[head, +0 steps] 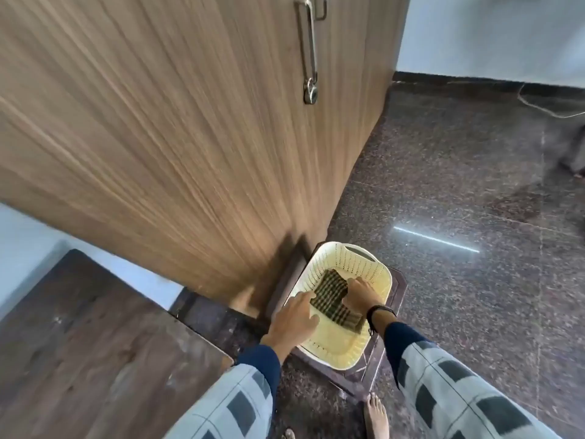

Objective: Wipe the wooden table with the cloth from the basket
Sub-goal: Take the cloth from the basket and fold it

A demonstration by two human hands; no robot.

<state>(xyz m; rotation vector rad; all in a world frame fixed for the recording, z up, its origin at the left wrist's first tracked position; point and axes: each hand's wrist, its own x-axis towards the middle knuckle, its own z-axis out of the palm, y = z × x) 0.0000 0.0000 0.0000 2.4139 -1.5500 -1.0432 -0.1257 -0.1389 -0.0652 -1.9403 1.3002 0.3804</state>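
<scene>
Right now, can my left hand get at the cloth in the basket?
Probably yes. The left hand is inside the basket, fingertips at the left edge of the cloth, with nothing between them. The right hand grips only its right side.

A wooden cabinet [190,137] stands on the dark speckled floor [459,201]. A padlock [311,91] hangs from its metal handle [308,36].

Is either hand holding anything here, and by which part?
The right hand grips the folded checked cloth at its right edge, inside the basket. The left hand only touches the cloth's left edge with straight fingers.
</scene>
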